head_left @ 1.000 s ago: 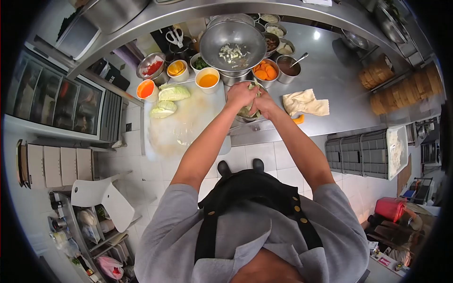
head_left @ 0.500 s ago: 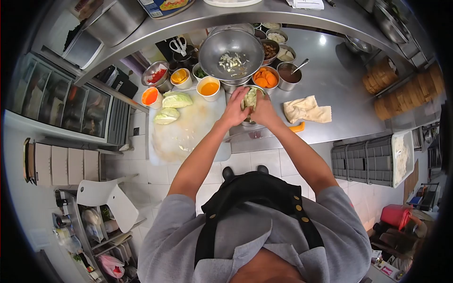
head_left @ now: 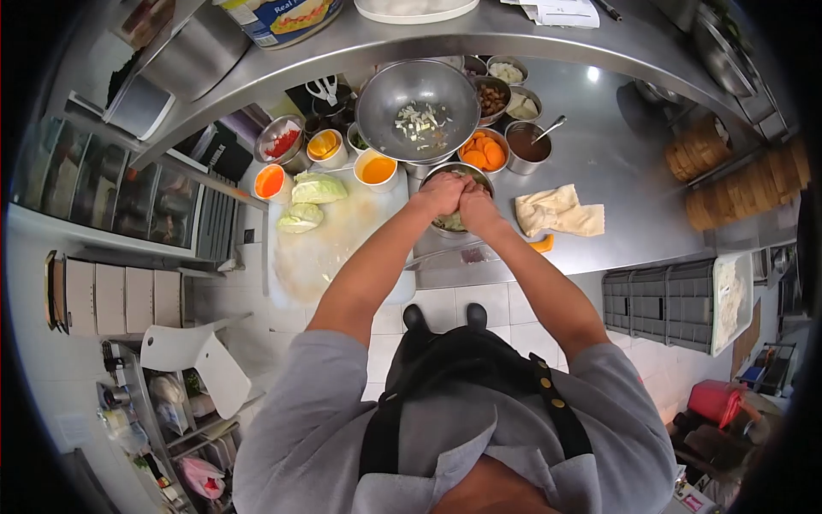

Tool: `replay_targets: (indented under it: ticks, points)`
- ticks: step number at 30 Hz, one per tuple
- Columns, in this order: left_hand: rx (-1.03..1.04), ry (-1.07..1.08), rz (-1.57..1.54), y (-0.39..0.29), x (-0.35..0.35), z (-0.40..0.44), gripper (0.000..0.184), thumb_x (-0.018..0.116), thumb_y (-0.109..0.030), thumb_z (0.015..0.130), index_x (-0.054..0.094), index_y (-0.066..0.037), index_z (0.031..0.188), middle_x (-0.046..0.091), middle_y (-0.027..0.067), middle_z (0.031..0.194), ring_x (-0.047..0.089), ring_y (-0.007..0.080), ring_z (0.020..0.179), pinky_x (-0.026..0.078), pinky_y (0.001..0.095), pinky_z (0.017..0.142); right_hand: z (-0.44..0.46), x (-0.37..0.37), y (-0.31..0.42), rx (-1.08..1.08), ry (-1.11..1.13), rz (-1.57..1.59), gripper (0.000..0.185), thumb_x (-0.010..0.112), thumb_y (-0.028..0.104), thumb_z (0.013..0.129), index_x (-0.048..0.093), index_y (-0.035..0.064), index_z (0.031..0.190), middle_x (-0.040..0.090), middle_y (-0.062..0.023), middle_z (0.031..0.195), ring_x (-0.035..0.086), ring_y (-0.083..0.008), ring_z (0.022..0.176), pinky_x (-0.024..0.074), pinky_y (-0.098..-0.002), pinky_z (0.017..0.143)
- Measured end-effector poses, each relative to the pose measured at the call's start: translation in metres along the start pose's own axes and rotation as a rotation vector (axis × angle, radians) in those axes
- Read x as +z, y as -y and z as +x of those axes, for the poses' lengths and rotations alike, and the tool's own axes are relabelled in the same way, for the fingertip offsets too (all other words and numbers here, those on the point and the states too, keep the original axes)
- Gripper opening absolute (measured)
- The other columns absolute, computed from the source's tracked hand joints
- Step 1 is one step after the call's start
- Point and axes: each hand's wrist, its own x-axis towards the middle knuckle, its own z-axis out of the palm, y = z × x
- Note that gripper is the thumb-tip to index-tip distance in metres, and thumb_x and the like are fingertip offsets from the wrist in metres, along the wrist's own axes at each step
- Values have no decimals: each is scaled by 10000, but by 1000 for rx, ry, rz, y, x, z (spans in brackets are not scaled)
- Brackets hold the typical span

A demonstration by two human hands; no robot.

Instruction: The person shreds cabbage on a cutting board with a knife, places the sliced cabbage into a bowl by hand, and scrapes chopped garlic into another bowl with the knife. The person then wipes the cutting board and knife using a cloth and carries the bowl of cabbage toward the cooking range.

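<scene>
**Head View: Both Hands at the Bowl**

The left hand [head_left: 443, 194] and the right hand [head_left: 478, 208] meet over the bowl [head_left: 484, 176], knuckles up and touching each other. The fingers point down and are mostly hidden; whether they clench the greens or only press on them cannot be told. The greens [head_left: 451, 223] lie inside the bowl and show at its near side, below the hands. The bowl stands at the near edge of the counter [head_left: 616, 197].

Far of the bowl, the basin [head_left: 381, 103] holds pale chopped pieces [head_left: 419, 122]. To the left lies the board [head_left: 342, 244], with two cabbage wedges [head_left: 319, 188] at its far left part. A tub [head_left: 378, 182] of yellow-orange liquid stands between the wedges and the bowl.

Far right of the hands, carrot slices [head_left: 484, 154] fill a pot. Just right of it, a second pot [head_left: 521, 164] contains brown sauce and a spoon [head_left: 552, 127]. A cloth [head_left: 558, 212] lies on the counter, right of the right hand. An orange handle [head_left: 541, 244] lies near of the cloth.
</scene>
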Motion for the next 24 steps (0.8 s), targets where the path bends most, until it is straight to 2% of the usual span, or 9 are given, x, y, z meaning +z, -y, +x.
replay_targets:
  ticks: [3, 7, 10, 15, 16, 17, 18, 20, 24]
  points:
    - [86, -135, -2, 26, 36, 12, 383, 569, -146, 809, 568, -70, 1185, 615, 176, 1183, 561, 340, 1128, 448, 445, 954, 3, -1, 0, -73, -11, -43, 422, 563, 55, 741, 543, -179, 1092, 642, -297, 967, 649, -385, 906, 538, -433, 774]
    - [37, -115, -31, -21, -17, -18, 502, 632, -122, 740, 553, -65, 1232, 611, 180, 1179, 569, 344, 1129, 463, 432, 957, 10, -20, -17, -142, 153, -3, 226, 587, 83, 773, 658, -61, 931, 672, -257, 917, 676, -368, 879, 545, -446, 777]
    - [-229, -535, -51, -69, -28, -57, 498, 616, -74, 722, 568, -56, 1218, 633, 184, 1108, 598, 362, 1070, 481, 434, 923, 7, -29, -20, -141, 84, 123, 209, 636, 111, 764, 662, -21, 924, 674, -247, 916, 666, -394, 881, 540, -455, 777]
    - [-427, -1163, -450, -52, 30, -163, 340, 537, -15, 784, 632, -37, 1110, 640, 191, 1089, 624, 363, 1001, 494, 413, 884, -34, -91, 37, -333, -485, 329, 314, 627, 6, 740, 636, -35, 1051, 651, -255, 976, 645, -413, 843, 523, -465, 739]
    - [-491, -1251, -517, -35, 54, -199, 315, 518, -10, 804, 639, -30, 1095, 640, 191, 1099, 624, 360, 1001, 494, 400, 883, -40, -83, 52, -324, -329, 435, 333, 616, -11, 735, 633, -36, 1067, 644, -257, 986, 637, -416, 857, 518, -462, 759]
    - [-633, -1308, -513, -11, 79, -230, 420, 452, 64, 720, 618, -37, 1092, 623, 195, 955, 623, 337, 841, 508, 417, 756, -49, -74, 69, -302, -172, 535, 354, 604, -28, 730, 629, -37, 1083, 637, -258, 996, 629, -418, 871, 513, -459, 778]
    - [-734, -1288, -474, 9, 91, -267, 376, 487, 32, 778, 602, -13, 1133, 630, 214, 1040, 619, 357, 971, 497, 427, 854, -54, -64, 86, -273, -21, 630, 376, 593, -46, 725, 626, -39, 1099, 631, -260, 1006, 621, -421, 886, 509, -456, 797]
    - [-846, -1243, -49, 66, 121, -318, 390, 516, -98, 873, 539, 24, 1243, 555, 241, 1257, 507, 382, 1213, 400, 459, 1020, -53, -27, 115, -409, 19, 608, 393, 566, -57, 711, 620, -48, 1100, 621, -262, 1004, 599, -420, 937, 486, -454, 863]
    - [-938, -882, 115, 104, 106, -348, 541, 445, -305, 956, 422, 54, 1360, 367, 254, 1451, 303, 410, 1375, 227, 528, 1126, -39, 36, 158, -542, 66, 586, 443, 560, -68, 688, 596, -64, 1130, 601, -276, 1048, 567, -422, 1007, 455, -447, 932]
